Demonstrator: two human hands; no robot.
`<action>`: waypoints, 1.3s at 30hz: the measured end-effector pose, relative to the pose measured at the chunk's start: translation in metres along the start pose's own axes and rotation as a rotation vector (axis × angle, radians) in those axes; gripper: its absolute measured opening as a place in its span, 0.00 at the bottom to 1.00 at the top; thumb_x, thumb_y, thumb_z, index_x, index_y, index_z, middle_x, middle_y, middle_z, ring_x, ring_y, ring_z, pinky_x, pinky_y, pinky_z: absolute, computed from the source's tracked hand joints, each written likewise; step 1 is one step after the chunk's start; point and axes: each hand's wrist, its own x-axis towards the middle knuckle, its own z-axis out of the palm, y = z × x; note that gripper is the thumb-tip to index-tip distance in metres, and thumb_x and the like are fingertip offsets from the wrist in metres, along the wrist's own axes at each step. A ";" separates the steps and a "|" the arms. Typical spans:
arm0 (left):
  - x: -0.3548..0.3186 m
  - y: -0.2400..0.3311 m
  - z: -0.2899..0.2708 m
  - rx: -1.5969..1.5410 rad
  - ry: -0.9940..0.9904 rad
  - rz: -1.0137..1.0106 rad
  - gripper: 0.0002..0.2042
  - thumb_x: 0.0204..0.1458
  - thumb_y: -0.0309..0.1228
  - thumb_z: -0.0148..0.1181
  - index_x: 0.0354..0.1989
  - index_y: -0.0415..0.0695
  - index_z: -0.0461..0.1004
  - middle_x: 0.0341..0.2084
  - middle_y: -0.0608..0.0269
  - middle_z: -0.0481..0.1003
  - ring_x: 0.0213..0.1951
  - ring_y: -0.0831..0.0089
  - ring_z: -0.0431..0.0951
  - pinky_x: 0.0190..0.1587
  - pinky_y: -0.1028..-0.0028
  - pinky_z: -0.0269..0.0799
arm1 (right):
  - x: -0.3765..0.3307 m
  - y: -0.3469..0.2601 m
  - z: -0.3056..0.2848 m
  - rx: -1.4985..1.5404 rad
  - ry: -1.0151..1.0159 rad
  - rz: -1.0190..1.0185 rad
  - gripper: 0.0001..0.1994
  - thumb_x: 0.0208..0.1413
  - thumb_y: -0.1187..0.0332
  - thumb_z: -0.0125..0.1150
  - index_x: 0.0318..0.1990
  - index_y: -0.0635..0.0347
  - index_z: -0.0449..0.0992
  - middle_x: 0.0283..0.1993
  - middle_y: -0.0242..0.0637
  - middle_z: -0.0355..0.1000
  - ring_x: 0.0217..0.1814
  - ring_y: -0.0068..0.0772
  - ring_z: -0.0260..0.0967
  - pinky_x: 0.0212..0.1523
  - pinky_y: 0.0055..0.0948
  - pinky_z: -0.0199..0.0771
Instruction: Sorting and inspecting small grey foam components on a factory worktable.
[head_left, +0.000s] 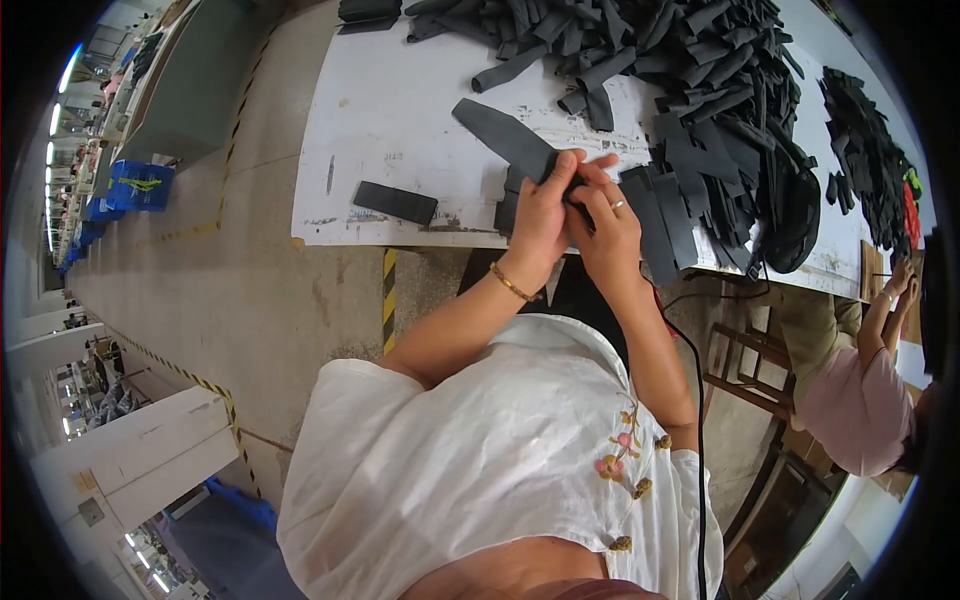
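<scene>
A long dark grey fabric piece (505,137) with a tapered far end is held up over the near edge of the white table (345,120). My left hand (545,212) grips its near end, thumb pressed on top. Close against it, my right hand (608,215), with a ring on one finger, pinches the same end with thumb and bent fingers; other fingertips stick out. The exact hold is partly hidden between the hands. Under and beside my hands lie more dark flat pieces (660,225) at the table edge.
A large heap of dark fabric pieces (640,45) covers the table's far side. A flat black rectangular object (395,202) lies left, a black bag (790,205) right. A black cable (700,430) hangs along my right side. Farther right, a person in pink (860,410) works at another heap.
</scene>
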 end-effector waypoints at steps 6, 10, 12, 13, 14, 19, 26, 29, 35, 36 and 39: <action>0.006 0.013 -0.004 0.098 0.053 0.043 0.12 0.61 0.35 0.54 0.44 0.39 0.69 0.34 0.51 0.78 0.54 0.54 0.73 0.54 0.59 0.71 | -0.005 -0.007 -0.021 -0.015 -0.151 0.170 0.08 0.49 0.79 0.64 0.36 0.63 0.72 0.40 0.44 0.71 0.35 0.43 0.72 0.34 0.33 0.72; 0.005 0.011 -0.003 0.032 0.059 0.001 0.12 0.62 0.35 0.53 0.45 0.39 0.68 0.37 0.51 0.78 0.54 0.54 0.73 0.54 0.58 0.71 | -0.003 0.003 -0.023 0.056 -0.108 0.115 0.08 0.49 0.80 0.63 0.36 0.65 0.71 0.38 0.43 0.71 0.33 0.41 0.72 0.33 0.32 0.72; 0.008 0.015 -0.001 0.011 0.074 -0.028 0.14 0.62 0.37 0.54 0.46 0.38 0.69 0.37 0.50 0.78 0.49 0.60 0.76 0.54 0.61 0.72 | 0.000 0.007 -0.027 0.102 -0.130 0.116 0.06 0.51 0.79 0.62 0.35 0.64 0.72 0.34 0.41 0.71 0.32 0.44 0.71 0.31 0.36 0.71; 0.011 0.023 0.004 0.010 0.076 -0.024 0.14 0.62 0.37 0.54 0.46 0.38 0.69 0.37 0.50 0.78 0.49 0.60 0.76 0.54 0.61 0.72 | 0.002 0.008 -0.030 0.103 -0.133 0.114 0.06 0.51 0.79 0.62 0.35 0.64 0.72 0.34 0.41 0.71 0.32 0.44 0.71 0.31 0.36 0.71; 0.017 0.034 0.009 -0.010 0.099 0.052 0.14 0.62 0.37 0.54 0.47 0.37 0.69 0.37 0.50 0.78 0.47 0.61 0.77 0.53 0.61 0.72 | 0.005 0.010 -0.035 0.113 -0.142 0.096 0.05 0.51 0.79 0.62 0.34 0.64 0.72 0.34 0.41 0.71 0.31 0.43 0.71 0.31 0.35 0.71; 0.024 0.031 0.009 -0.052 0.147 0.163 0.15 0.63 0.37 0.52 0.48 0.36 0.70 0.32 0.57 0.77 0.38 0.60 0.79 0.51 0.63 0.74 | 0.016 0.013 -0.040 0.115 -0.091 0.050 0.05 0.51 0.81 0.62 0.34 0.65 0.73 0.34 0.40 0.71 0.31 0.39 0.70 0.32 0.30 0.71; 0.015 0.012 0.010 -0.085 0.148 0.120 0.14 0.62 0.38 0.53 0.45 0.38 0.72 0.29 0.59 0.77 0.37 0.61 0.79 0.47 0.65 0.73 | 0.022 0.010 -0.028 0.161 -0.094 0.029 0.06 0.50 0.81 0.61 0.35 0.65 0.73 0.34 0.41 0.72 0.30 0.41 0.71 0.32 0.30 0.71; 0.015 0.010 0.009 -0.076 0.167 0.131 0.14 0.61 0.39 0.54 0.44 0.39 0.72 0.28 0.60 0.77 0.36 0.63 0.79 0.46 0.66 0.73 | 0.021 0.013 -0.024 0.148 -0.097 0.043 0.06 0.50 0.81 0.61 0.34 0.65 0.72 0.34 0.41 0.71 0.31 0.42 0.70 0.32 0.30 0.71; 0.012 0.008 0.011 -0.060 0.183 0.142 0.14 0.61 0.39 0.54 0.44 0.40 0.72 0.28 0.61 0.76 0.37 0.64 0.79 0.45 0.66 0.74 | 0.023 0.010 -0.019 0.147 -0.100 0.038 0.05 0.50 0.82 0.61 0.34 0.65 0.71 0.33 0.41 0.71 0.30 0.42 0.70 0.32 0.31 0.71; 0.012 0.008 0.010 -0.072 0.183 0.145 0.14 0.61 0.39 0.54 0.43 0.40 0.72 0.28 0.61 0.76 0.37 0.64 0.79 0.45 0.66 0.74 | 0.022 0.010 -0.019 0.149 -0.102 0.035 0.05 0.50 0.82 0.61 0.34 0.65 0.71 0.33 0.41 0.71 0.30 0.42 0.70 0.32 0.31 0.71; 0.012 0.005 0.009 -0.085 0.183 0.152 0.14 0.61 0.39 0.54 0.43 0.39 0.72 0.28 0.61 0.76 0.36 0.65 0.78 0.44 0.66 0.74 | 0.021 0.012 -0.017 0.157 -0.104 0.031 0.05 0.51 0.81 0.61 0.34 0.65 0.72 0.33 0.41 0.71 0.30 0.42 0.70 0.32 0.30 0.71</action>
